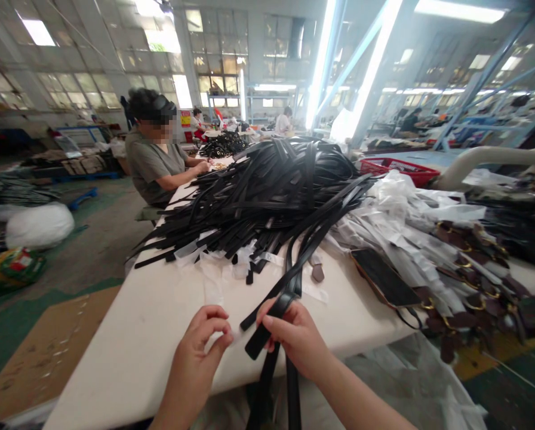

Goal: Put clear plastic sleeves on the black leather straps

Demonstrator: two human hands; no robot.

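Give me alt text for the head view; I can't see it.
The right hand holds a black strap near its end over a cream table, the curled left hand nearby. Beyond lies a heap of black straps, with translucent strips on the right and a co-worker on the left.

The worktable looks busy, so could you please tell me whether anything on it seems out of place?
Yes: what looks like a phone lies beside the whitish plastic, odd among work materials. One brown tab also shows well apart from the brown pieces at right.
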